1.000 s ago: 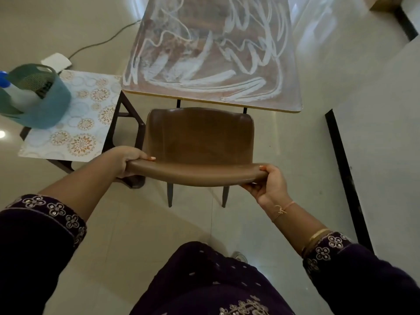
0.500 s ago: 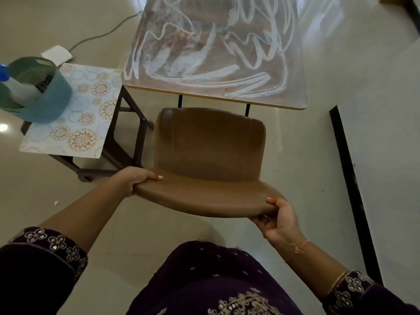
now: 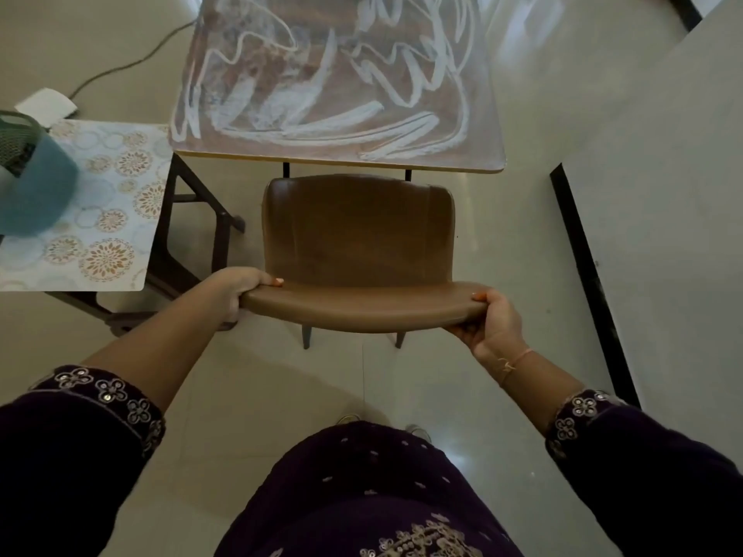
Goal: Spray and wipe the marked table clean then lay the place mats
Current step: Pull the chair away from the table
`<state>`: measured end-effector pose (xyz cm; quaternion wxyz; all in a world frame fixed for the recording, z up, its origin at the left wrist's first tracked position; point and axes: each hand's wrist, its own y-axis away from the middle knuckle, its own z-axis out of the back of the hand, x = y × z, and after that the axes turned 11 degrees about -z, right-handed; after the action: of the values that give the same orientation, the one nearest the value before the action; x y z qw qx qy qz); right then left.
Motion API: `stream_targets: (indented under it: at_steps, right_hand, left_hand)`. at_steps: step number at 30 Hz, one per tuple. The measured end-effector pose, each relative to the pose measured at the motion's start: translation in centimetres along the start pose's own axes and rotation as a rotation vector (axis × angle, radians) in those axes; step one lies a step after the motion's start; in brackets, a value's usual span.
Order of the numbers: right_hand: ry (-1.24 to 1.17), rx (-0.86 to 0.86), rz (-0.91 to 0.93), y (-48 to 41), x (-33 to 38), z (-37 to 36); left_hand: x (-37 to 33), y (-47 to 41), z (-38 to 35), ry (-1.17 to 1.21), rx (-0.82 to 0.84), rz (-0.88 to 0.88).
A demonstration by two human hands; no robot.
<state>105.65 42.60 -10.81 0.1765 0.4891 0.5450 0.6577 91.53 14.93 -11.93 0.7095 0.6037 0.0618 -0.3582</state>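
A brown table [image 3: 341, 90] covered in white scribbled marks stands ahead of me. A brown chair [image 3: 358, 239] sits just in front of its near edge, seat facing the table. My left hand [image 3: 237, 287] grips the left end of the chair's backrest top, and my right hand [image 3: 492, 321] grips the right end. On a low stand to the left lies a patterned place mat [image 3: 104, 203] with gold and blue circles. A teal mesh basket [image 3: 28, 174] sits on the mat at the far left edge.
A dark metal frame [image 3: 193, 235] carries the place mat beside the table's left leg. A white adapter [image 3: 46, 106] with a cable lies on the floor behind it. A pale wall with a black skirting strip [image 3: 591, 275] runs along the right.
The chair was drawn back from the table and tilted toward me, and now stands level again a little away from the table edge. Both hands keep their hold on the backrest.
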Motion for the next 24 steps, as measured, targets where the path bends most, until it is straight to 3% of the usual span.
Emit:
stream_targets:
  at_steps: [8,13,17,19,21,24]
  right_hand:
    - [0.031,0.01,0.049,0.0,-1.6,1.1]
    - [0.18,0.008,0.039,0.2,-1.1,1.6]
    - [0.153,0.062,-0.108,0.1,0.9,2.4]
    - [0.255,0.023,-0.113,-0.5,2.5,3.1]
    - [0.441,-0.068,-0.028,-1.4,4.1,3.6]
    - [0.77,-0.212,0.302,-3.1,6.6,4.2]
  left_hand:
    - [0.8,0.2,0.1,-0.08,-0.026,-0.029]
    - [-0.3,0.2,-1.2,-0.665,-0.25,-0.324]
    - [-1.6,1.5,-6.4,-0.808,-0.147,-0.477]
    - [-2.0,2.3,-10.1,-0.828,-0.118,-0.576]
    - [-2.5,3.6,-14.1,-0.829,-0.105,-0.666]
    - [-3.6,5.1,-19.5,-0.796,-0.116,-0.828]
